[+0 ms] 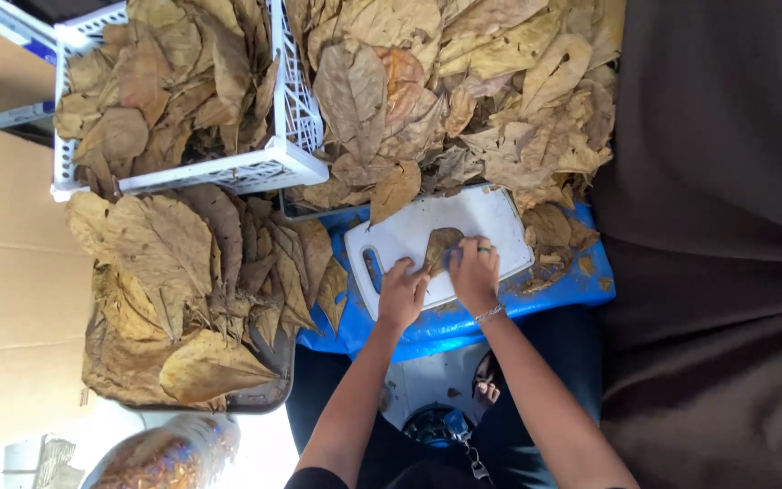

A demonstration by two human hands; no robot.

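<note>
At far left a cardboard box [2,299] is seen, then a white basket [296,109] of dry leaves above a heaped tray [269,394]. Further right, a white board [491,222] is laid on a blue sheet [572,285]. On it one leaf [439,246] is pressed flat by the left hand [403,294], fingers spread on its edge, and the right hand [475,272], fingers curled down together on it. Beyond, a loose pile [500,100] is banked.
</note>
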